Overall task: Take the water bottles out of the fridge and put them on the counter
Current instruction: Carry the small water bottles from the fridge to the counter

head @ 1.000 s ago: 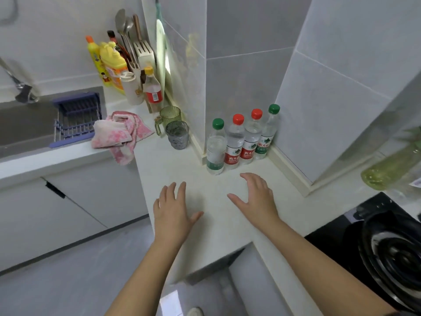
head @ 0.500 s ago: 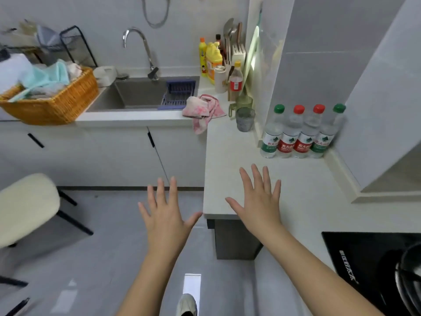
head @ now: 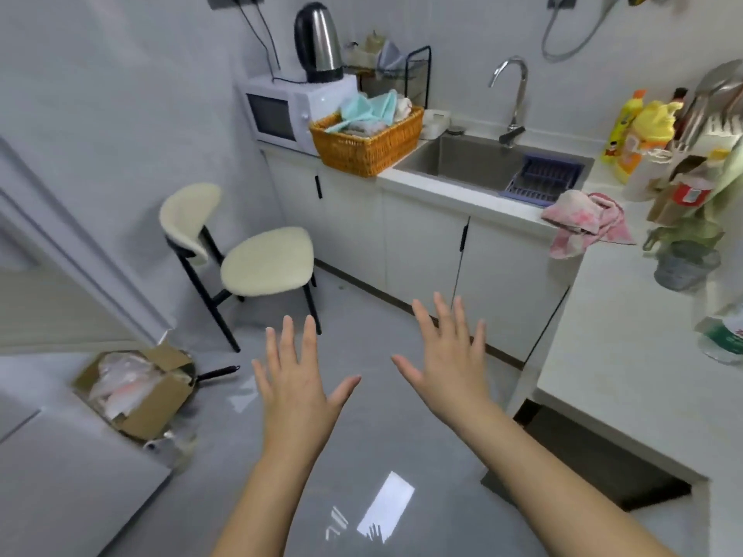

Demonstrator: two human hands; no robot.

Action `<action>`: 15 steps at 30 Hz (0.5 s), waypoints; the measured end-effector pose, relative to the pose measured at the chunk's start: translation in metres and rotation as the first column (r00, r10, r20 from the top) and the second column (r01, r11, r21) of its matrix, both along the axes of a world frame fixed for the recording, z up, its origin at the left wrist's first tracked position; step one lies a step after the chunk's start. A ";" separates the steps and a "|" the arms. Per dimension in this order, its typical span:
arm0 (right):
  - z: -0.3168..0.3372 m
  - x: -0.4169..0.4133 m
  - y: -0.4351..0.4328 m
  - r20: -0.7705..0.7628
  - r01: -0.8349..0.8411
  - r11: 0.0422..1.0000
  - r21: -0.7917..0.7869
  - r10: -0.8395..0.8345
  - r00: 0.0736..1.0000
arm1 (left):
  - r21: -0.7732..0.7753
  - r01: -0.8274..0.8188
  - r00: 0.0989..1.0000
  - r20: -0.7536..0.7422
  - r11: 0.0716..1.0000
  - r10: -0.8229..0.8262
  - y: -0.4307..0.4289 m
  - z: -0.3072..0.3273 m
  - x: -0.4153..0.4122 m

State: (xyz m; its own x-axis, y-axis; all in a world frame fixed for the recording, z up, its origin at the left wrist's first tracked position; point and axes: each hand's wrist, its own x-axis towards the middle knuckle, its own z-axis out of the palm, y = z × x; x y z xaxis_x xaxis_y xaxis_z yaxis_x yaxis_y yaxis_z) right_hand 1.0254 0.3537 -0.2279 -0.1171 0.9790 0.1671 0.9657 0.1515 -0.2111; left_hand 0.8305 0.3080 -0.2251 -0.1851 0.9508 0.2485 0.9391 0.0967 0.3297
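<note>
Both my hands are held out over the grey floor with fingers spread and nothing in them: my left hand [head: 295, 385] in the middle, my right hand [head: 450, 355] a little higher and to its right. The white counter [head: 627, 355] runs along the right side. At the far right edge one blurred water bottle [head: 723, 335] with a green label stands on it; the other bottles are out of view. No fridge can be made out for certain; a white panel [head: 60, 484] fills the lower left corner.
A cream chair [head: 261, 263] stands left of centre. A cardboard box [head: 132, 389] with a pan sits on the floor. Along the back are a microwave [head: 281, 112] with a kettle, a wicker basket [head: 366, 142], a sink [head: 482, 162], a pink cloth [head: 587, 219] and cups.
The view has swung left, away from the corner with the bottles toward the chair and microwave. Both hands left the counter and now hover over the floor, still spread.
</note>
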 end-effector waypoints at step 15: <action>-0.005 -0.319 -0.096 0.018 -0.344 0.939 -0.015 0.344 0.939 | -0.013 -0.283 0.958 0.048 0.959 0.284 -0.133 0.001 -0.297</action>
State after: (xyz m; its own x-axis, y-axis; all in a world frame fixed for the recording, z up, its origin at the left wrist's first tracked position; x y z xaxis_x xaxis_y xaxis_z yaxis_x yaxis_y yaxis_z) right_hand 0.7068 0.2579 -0.2327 -0.4499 0.8803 0.1505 0.8592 0.4726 -0.1960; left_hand 0.5330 0.1746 -0.2240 -0.4590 0.8591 0.2265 0.8556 0.3588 0.3730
